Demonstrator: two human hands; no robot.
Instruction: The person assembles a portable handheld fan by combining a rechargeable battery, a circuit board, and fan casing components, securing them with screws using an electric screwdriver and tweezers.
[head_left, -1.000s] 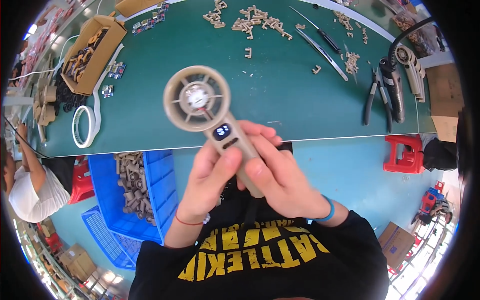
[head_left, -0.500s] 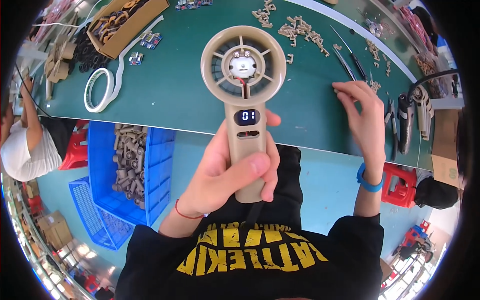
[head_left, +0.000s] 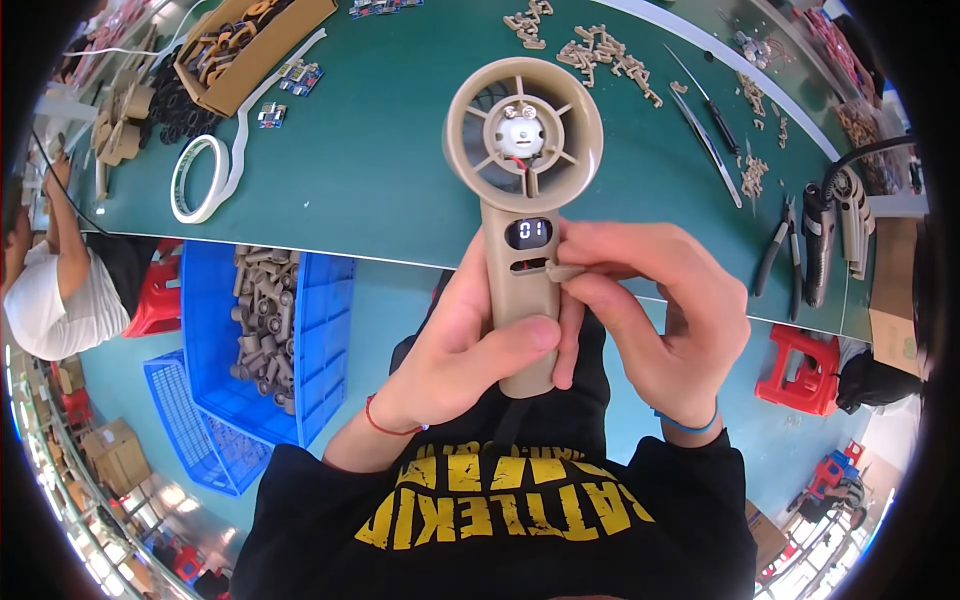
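Note:
A beige handheld fan [head_left: 522, 293] stands upright in front of me, its round, spoked head at the top and a small lit display on its handle. My left hand [head_left: 455, 360] is closed around the handle, thumb across the front. Just below the display is an oblong slot with something red inside. At the slot's right end, my right hand [head_left: 685, 310] pinches a small beige plastic piece [head_left: 565, 272] between thumb and forefinger. I cannot tell whether the piece enters the slot.
Small beige plastic parts [head_left: 605, 60] lie in piles on the green table [head_left: 350, 150]. Tweezers [head_left: 712, 150], pliers [head_left: 778, 245] and a black-handled tool [head_left: 818, 245] are at the right. A tape roll [head_left: 200, 180] lies left; below stands a blue crate [head_left: 325, 340] of beige parts.
My right hand has come from the small parts on the table to the fan's slot, bringing the beige piece. The fan has shifted slightly right in my left hand.

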